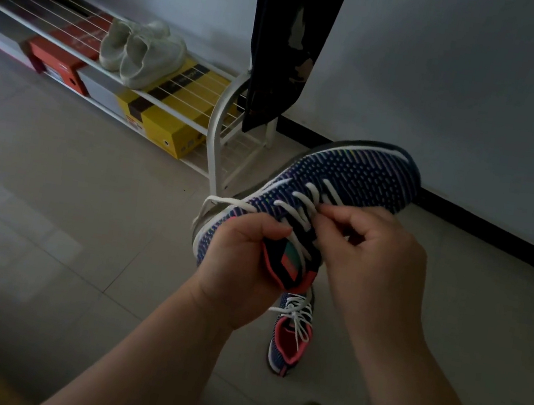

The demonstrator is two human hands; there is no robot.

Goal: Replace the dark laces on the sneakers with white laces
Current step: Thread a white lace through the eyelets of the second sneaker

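Your left hand (239, 260) is clamped on the sneaker (347, 186); your right hand (372, 252) has fingers pinched together on its white lace (296, 206).

Single head-worn view, forward and down, close over the hands, rather dim.

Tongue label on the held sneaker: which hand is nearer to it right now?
Left. The left hand grips the sneaker right beside the tongue label, thumb at its edge. The right hand pinches the white lace just above it.
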